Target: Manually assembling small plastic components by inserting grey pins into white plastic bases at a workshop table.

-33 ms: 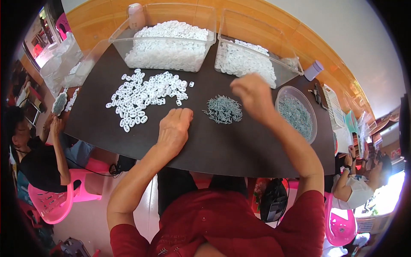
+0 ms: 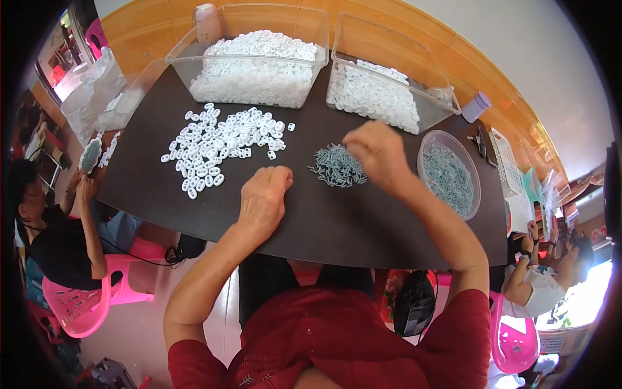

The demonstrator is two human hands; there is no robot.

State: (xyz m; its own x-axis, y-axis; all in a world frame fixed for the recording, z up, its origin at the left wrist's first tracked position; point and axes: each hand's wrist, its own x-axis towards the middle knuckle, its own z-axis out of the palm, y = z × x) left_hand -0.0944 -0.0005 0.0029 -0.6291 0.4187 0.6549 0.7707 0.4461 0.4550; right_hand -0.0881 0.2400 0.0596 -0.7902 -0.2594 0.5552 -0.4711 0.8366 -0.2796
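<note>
R hand [image 2: 381, 155] is a bit lower & further L than in the prior frame, now at the R edge of the screw pile [image 2: 334, 170]; fingers curled, tips drawn in narrow, can't tell if it holds anything or touches the screws. L hand [image 2: 264, 198] is in approx. the same spot on the table [image 2: 311, 227], loosely fisted, knuckles up; can't tell what's inside, if anything.

Screw pile looks abt unchanged: loose heap between the hands, thin grey-green metal bits pointing every which way. More fill the bowl [image 2: 479, 188], round clear plastic, R of R hand.

White pcs [image 2: 210, 146] lie beyond L hand: smooth plastic, rounded oblongs w/ 2 holes, some flat, some heaped. Similar pcs in L tub [image 2: 188, 59] & R tub [image 2: 427, 97], both clear plastic; L fuller. Table's dark brown, smooth.
</note>
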